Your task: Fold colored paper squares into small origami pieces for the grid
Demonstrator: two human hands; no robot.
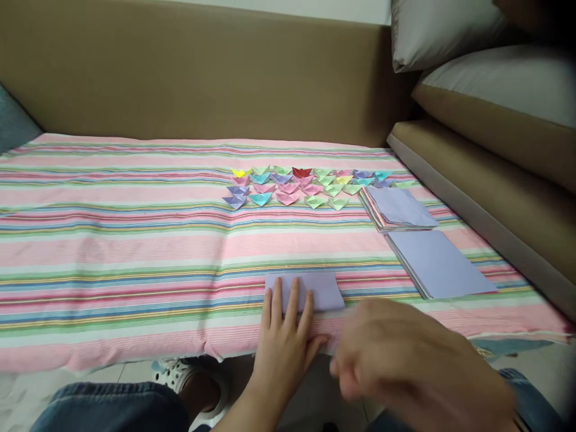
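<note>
Head view: I'm flattening the folded purple paper (320, 292) with my left hand (282, 348) spread, my blurred right hand (405, 354) closing loosely, ready for creasing.

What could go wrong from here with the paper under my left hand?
The folded lilac sheet lies on a striped cloth with wrinkles, so a crease pressed there might come out uneven. Only the left hand is on the sheet; the right hand, blurred, is off it, so the sheet could shift if the left lifts. The upper paper stack sits close to the small folded boats; a nudge might disturb them.
</note>
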